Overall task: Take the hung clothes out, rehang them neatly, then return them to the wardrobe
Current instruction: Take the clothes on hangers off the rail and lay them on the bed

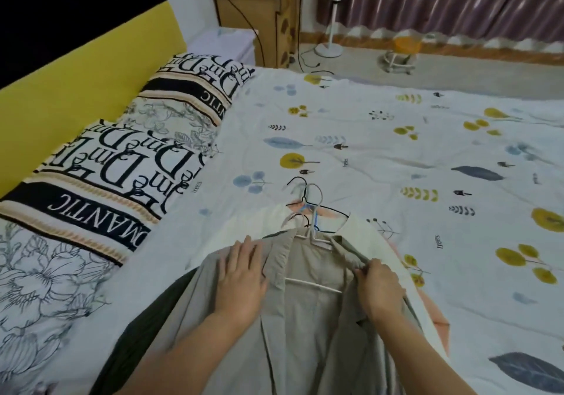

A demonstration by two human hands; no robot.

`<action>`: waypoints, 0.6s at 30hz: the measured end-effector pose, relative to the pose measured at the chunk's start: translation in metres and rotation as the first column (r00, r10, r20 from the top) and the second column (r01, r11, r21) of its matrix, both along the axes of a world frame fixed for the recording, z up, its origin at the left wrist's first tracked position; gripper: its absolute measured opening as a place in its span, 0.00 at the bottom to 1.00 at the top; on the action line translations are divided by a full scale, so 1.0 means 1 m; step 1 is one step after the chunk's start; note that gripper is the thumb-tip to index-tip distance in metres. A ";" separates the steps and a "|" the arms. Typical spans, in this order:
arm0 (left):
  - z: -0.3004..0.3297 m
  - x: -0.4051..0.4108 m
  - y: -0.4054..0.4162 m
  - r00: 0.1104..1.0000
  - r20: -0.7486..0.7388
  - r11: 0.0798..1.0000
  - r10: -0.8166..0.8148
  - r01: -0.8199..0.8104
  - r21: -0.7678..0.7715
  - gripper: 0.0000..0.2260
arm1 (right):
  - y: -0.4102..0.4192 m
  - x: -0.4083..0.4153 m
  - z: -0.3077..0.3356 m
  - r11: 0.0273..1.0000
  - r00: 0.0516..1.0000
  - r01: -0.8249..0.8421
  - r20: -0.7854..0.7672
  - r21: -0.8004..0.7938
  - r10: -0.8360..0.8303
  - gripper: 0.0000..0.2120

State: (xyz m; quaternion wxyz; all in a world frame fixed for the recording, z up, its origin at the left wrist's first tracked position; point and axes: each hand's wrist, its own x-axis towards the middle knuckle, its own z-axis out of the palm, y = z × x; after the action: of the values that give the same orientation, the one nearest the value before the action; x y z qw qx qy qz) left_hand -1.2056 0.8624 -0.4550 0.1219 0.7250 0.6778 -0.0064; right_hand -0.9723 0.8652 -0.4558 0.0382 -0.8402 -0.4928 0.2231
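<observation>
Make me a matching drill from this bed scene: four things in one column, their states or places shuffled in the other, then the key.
1. left hand
2. right hand
3. white hanger
4. lettered pillow

A. inside the beige shirt's open collar
B. by the yellow headboard
C. flat on the shirt's shoulder
D. pinching the shirt's front edge

Pairs: 1-C, 2-D, 3-A, 4-B

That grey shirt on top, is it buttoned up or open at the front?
Open. The grey shirt has its front parted, showing the white hanger bar inside; the left hand rests on one side, the right hand pinches the other.
</observation>
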 end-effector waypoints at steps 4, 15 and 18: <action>-0.055 -0.009 -0.007 0.997 -0.064 0.972 -0.046 0.029 -0.235 0.26 | -0.005 -0.007 -0.045 0.989 0.990 -0.140 0.023 0.045 0.139 0.17; -0.069 -0.011 0.002 0.998 -0.051 0.908 -0.032 0.007 -0.419 0.27 | -0.023 -0.029 -0.056 0.888 0.908 -0.384 0.074 -0.252 0.413 0.26; -0.038 -0.009 0.007 1.000 -0.021 0.881 -0.014 0.003 -0.472 0.22 | -0.017 -0.035 -0.031 0.857 0.902 -0.377 0.069 -0.352 0.426 0.24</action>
State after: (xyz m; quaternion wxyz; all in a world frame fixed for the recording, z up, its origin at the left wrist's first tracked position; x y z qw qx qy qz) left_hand -1.2145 0.8690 -0.4934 0.2867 0.6763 0.6541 -0.1804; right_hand -1.0077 0.8486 -0.4868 -0.1863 -0.7268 -0.6145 0.2439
